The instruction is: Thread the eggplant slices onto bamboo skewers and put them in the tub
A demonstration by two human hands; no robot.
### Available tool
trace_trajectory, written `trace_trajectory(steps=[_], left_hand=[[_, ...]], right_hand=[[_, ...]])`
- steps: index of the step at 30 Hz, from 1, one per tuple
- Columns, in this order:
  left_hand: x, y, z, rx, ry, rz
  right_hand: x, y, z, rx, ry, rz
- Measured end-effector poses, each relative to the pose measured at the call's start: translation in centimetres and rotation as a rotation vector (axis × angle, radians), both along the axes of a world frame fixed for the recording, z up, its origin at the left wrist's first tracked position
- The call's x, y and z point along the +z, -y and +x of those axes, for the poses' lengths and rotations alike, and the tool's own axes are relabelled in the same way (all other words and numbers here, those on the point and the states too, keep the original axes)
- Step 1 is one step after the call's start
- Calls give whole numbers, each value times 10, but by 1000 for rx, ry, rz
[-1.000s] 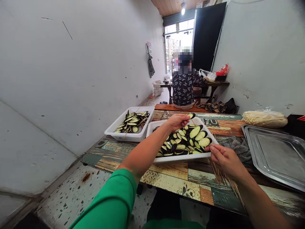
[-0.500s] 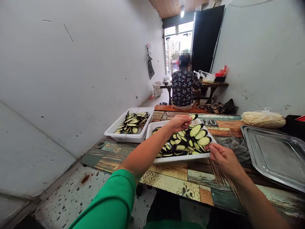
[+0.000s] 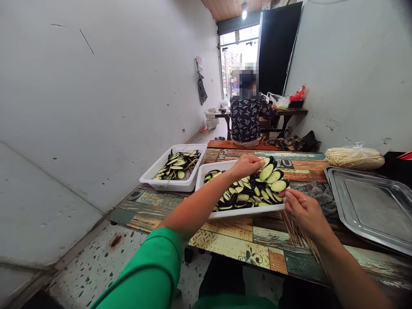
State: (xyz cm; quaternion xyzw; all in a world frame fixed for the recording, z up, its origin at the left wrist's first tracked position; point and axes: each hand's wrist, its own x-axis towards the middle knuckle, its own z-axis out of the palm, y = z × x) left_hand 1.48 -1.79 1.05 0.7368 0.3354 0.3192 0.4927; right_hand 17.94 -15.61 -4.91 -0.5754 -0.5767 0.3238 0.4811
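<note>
Over the front tub (image 3: 244,214), my right hand (image 3: 301,207) pinches the lower end of a skewer of eggplant slices (image 3: 273,177). The slices overlap in a slanting row, pale faces up with dark skin at the edges; the stick itself is mostly hidden. My left hand (image 3: 247,167) is closed on one more eggplant slice (image 3: 266,162) at the upper end of that row. Whether the stick has pierced this slice I cannot tell. Below, many loose eggplant slices (image 3: 242,198) lie in liquid in the white tub.
A second white tub (image 3: 175,185) at left holds skewered eggplant (image 3: 177,162). Bare bamboo skewers (image 3: 298,234) lie by my right wrist. A grey cloth (image 3: 317,195), metal trays (image 3: 373,199) and a bagged pale bundle (image 3: 354,156) sit to the right. Ahead, a person (image 3: 246,118) sits facing away.
My left hand has brought its slice down and right, against the upper end of the row of slices. The right hand has hardly moved, and the view has shifted slightly.
</note>
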Motion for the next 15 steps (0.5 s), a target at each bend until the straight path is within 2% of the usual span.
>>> trace_trajectory(steps=[3, 5, 7, 9, 11, 15], left_hand=[[-7, -6, 2, -2, -105, 187], [-13, -14, 0, 81, -208, 270], [-17, -23, -5, 181, -381, 396], [-22, -30, -12, 214, -589, 485], [-27, -34, -18, 139, -775, 504], [-40, -29, -15, -156, -1024, 532]], right_hand=[[1, 0, 1, -19, -5, 0], [3, 1, 1, -11, -38, -4], [4, 2, 0, -7, -80, -13], [5, 3, -1, -9, -96, -23], [5, 3, -1, -7, -89, -20], [3, 2, 0, 2, -83, -17]])
